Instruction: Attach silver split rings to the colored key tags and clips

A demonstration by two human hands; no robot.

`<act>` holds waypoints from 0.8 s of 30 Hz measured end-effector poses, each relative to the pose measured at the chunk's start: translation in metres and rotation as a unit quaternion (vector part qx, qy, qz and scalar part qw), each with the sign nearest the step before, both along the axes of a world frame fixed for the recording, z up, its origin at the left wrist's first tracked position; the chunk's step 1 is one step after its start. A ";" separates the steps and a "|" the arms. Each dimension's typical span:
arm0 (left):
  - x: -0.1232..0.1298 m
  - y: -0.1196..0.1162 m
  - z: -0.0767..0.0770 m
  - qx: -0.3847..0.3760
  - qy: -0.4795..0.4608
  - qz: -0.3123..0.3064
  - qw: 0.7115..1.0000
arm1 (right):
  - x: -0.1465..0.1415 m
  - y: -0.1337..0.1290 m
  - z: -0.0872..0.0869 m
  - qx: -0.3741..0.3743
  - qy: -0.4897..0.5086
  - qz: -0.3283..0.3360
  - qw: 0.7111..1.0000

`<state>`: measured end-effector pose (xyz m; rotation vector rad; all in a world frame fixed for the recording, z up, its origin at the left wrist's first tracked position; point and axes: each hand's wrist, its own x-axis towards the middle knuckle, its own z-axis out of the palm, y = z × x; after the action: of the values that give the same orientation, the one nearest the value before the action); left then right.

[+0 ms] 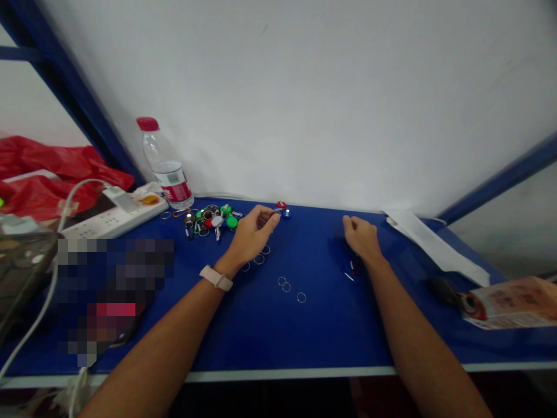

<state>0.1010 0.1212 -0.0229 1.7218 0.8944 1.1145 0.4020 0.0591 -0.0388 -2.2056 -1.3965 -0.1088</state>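
Thumb and fingers of my left hand (255,233) are pinched together at a small blue keychain (286,213); a red piece (281,205) shows just behind it. Its exact form is partly hidden by the fingertips. To the left lies a pile of keychains (217,220) with carabiner clips and round green, red and silver discs. My right hand (362,237) is curled closed over the table's right half; whatever it holds is hidden. Beside its wrist lie small blue and red carabiner clips (350,273). Several loose split rings (286,287) lie between my forearms, others beneath my left hand.
On the blue table (322,331), a water bottle (167,168) and white power strip (115,223) stand at back left. A blurred-out dark object (126,284) lies left. Folded white paper (435,244) and a printed packet (513,305) lie right. A white wall (326,104) closes the back.
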 end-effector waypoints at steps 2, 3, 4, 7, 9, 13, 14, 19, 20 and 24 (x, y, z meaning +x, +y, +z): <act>0.000 0.000 0.000 -0.003 0.002 -0.001 1.000 | -0.015 -0.002 0.001 0.047 0.078 0.072 0.993; 0.000 0.000 0.000 -0.004 0.004 -0.002 1.000 | -0.023 -0.002 0.001 0.063 0.133 0.110 0.983; 0.000 0.000 0.000 -0.004 0.005 -0.002 1.000 | -0.029 -0.003 0.001 0.088 0.184 0.141 0.969; 0.000 0.000 -0.001 0.000 0.008 -0.005 1.000 | -0.040 -0.003 -0.002 0.145 0.260 0.199 0.934; 0.000 0.000 -0.002 0.004 0.010 -0.008 1.000 | -0.042 -0.002 -0.004 0.141 0.207 0.229 0.941; 0.000 0.002 -0.005 0.008 0.014 -0.011 1.000 | -0.048 -0.003 -0.007 0.067 0.034 0.323 0.943; 0.000 0.002 -0.006 0.008 0.013 -0.012 1.000 | -0.053 -0.004 -0.008 0.046 0.008 0.345 0.937; 0.001 0.003 -0.007 0.007 0.008 -0.006 1.000 | -0.086 -0.011 -0.009 -0.027 -0.053 0.394 0.917; 0.001 0.003 -0.007 0.008 0.009 -0.006 1.000 | -0.090 -0.012 -0.009 -0.034 -0.060 0.399 0.914; 0.000 0.003 -0.006 0.020 0.024 -0.007 0.999 | -0.091 -0.013 -0.007 -0.021 -0.059 0.398 0.915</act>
<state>0.1012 0.1245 -0.0293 1.7911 0.8948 1.0923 0.3107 0.0456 -0.0455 -1.5134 -2.2639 0.0831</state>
